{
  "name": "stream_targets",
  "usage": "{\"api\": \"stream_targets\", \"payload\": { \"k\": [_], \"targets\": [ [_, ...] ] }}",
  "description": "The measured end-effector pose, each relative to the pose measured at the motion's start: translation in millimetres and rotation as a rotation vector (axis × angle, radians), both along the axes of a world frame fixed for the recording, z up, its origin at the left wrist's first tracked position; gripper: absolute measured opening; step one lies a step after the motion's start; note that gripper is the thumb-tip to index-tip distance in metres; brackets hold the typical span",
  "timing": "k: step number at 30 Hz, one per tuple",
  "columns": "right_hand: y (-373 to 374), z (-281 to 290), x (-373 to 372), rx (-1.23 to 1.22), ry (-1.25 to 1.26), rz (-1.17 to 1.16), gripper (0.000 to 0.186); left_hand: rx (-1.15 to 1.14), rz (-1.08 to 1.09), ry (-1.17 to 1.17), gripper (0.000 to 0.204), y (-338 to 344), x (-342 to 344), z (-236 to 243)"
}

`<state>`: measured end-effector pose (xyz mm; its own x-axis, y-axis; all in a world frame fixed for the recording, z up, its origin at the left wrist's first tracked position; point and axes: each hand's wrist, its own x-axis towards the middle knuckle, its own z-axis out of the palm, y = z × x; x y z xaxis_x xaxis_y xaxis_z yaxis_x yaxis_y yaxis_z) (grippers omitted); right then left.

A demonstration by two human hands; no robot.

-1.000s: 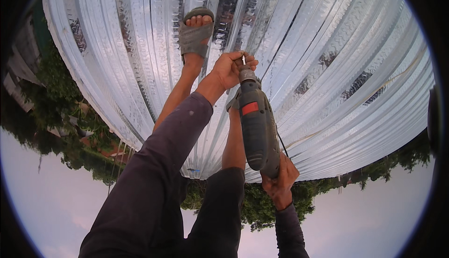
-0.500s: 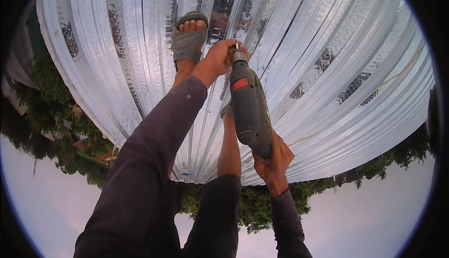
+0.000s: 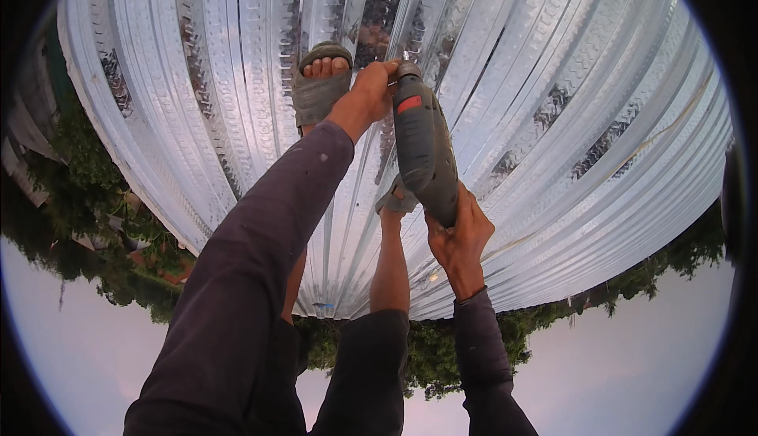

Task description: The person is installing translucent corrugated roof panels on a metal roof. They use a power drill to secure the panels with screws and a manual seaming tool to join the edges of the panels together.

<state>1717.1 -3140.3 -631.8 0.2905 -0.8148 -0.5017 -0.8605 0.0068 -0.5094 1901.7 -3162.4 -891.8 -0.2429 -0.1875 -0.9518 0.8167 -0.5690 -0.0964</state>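
Observation:
A dark power drill [image 3: 424, 140] with a red label points away from me over the ribbed silvery sheeting. My right hand [image 3: 463, 238] is wrapped round its rear grip. Up front, the fingers of my left hand [image 3: 371, 92] are curled against the side of the chuck [image 3: 407, 69], partly hidden behind it. A short shiny metal tip [image 3: 406, 56] sticks out past the chuck; whether it is a bit or a fastener I cannot tell.
Shiny ribbed sheets [image 3: 545, 159] lie underfoot, with dark patches between some ribs. My sandalled left foot [image 3: 320, 100] is beside my left hand, my right sandal [image 3: 399, 199] nearer. A thin yellowish line [image 3: 671, 129] crosses the right side. Trees [image 3: 83, 140] stand beyond the sheet's edge.
The drill has moved slightly farther away, and the left hand has shifted a little with it. More of my right sandal shows. Both hands stay at the drill.

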Motion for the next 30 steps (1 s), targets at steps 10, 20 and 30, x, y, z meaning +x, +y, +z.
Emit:
{"api": "stream_targets", "payload": {
  "k": [10, 20, 30],
  "targets": [
    [5.3, -0.1, 5.1, -0.003, 0.029, 0.028, 0.068, 0.035, 0.064, 0.075, 0.029, 9.2, 8.8, 8.8],
    [-7.1, -0.4, 0.4, 0.007, 0.027, 0.041, 0.066, 0.069, 0.059, 0.064, 0.029, -7.1, 11.1, 33.8],
    [-44.0, 7.5, 8.8, 0.200, 0.185, 0.077, 0.045, 0.135, -0.127, 0.009, 0.082, -24.9, 16.5, 179.4]
  ]
}}
